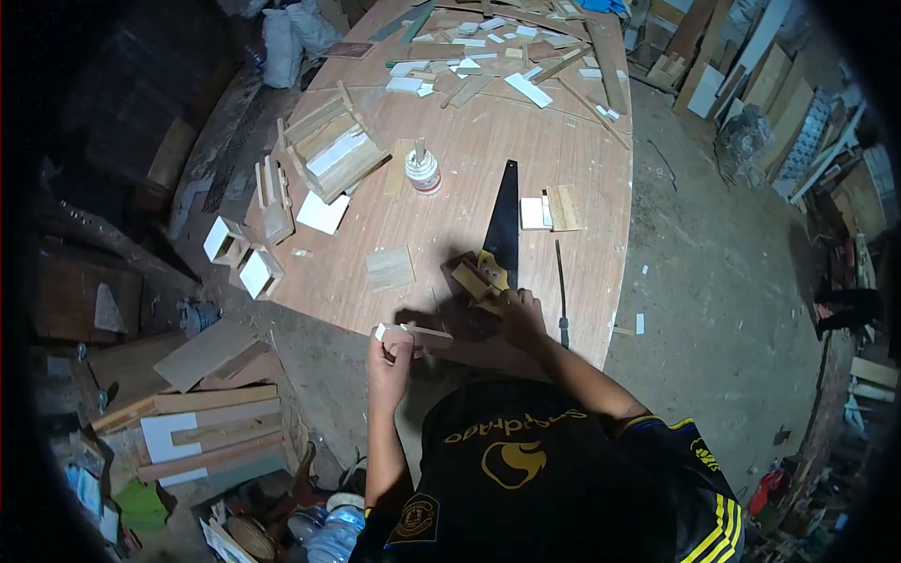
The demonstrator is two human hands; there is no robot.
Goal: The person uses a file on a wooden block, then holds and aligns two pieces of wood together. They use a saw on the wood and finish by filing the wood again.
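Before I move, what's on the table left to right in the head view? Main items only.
Pair of white-and-wood boxes → open wooden box → white jar → handsaw → small white piece → small wood piece.

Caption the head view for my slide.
Left hand holding a wooden piece, right hand by a handsaw on the table.
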